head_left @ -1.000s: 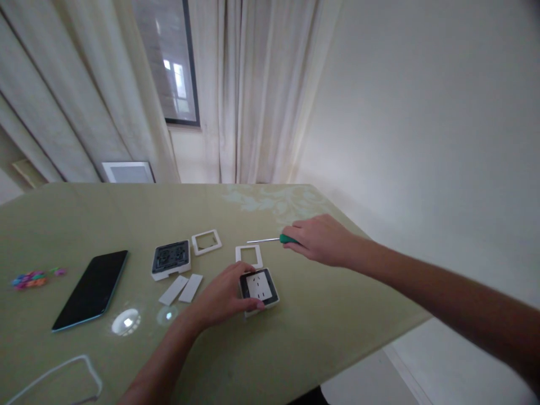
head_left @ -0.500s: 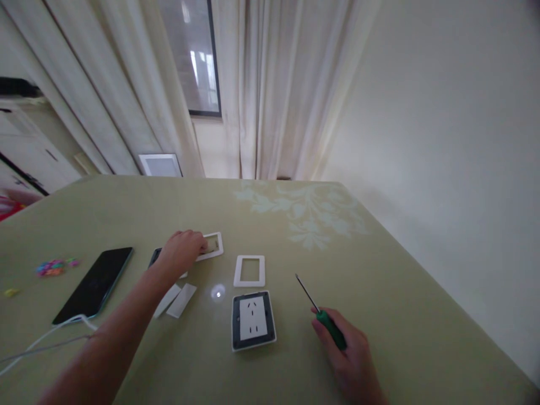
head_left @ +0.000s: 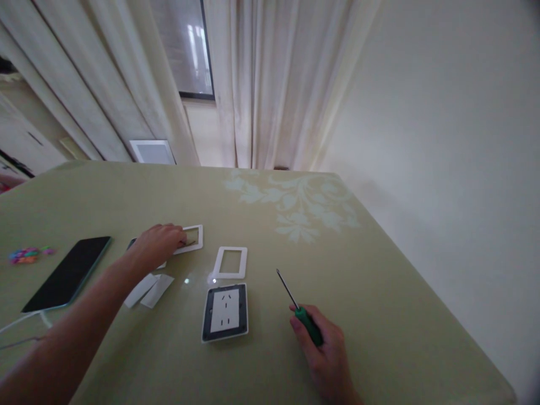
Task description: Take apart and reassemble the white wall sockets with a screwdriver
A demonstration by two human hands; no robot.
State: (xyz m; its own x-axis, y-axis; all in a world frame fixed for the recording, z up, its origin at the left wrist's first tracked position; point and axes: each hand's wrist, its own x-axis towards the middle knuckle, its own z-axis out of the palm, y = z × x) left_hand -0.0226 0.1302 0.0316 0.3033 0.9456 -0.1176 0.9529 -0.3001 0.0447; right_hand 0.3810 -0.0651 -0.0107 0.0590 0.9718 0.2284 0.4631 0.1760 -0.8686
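Observation:
My left hand (head_left: 157, 243) reaches across the olive table (head_left: 379, 292) and rests on a dark switch module, which it mostly hides; its fingertips touch a white square frame (head_left: 190, 238). Whether it grips anything I cannot make out. My right hand (head_left: 327, 354) is closed on a green-handled screwdriver (head_left: 297, 306), its thin shaft pointing up and left. Between the hands lies a wall socket (head_left: 225, 312) with a white face and dark border. A second white frame (head_left: 230, 262) lies just beyond it.
Two white rectangular strips (head_left: 149, 288) lie left of the socket. A black phone (head_left: 67, 274) with a white cable (head_left: 17, 323) sits at the left, with small colourful bits (head_left: 26, 255) farther left. Curtains, a window and a wall stand beyond the table.
My left hand let go of the socket and moved left to the dark module and the frame. My right hand carried the screwdriver back toward me, right of the socket.

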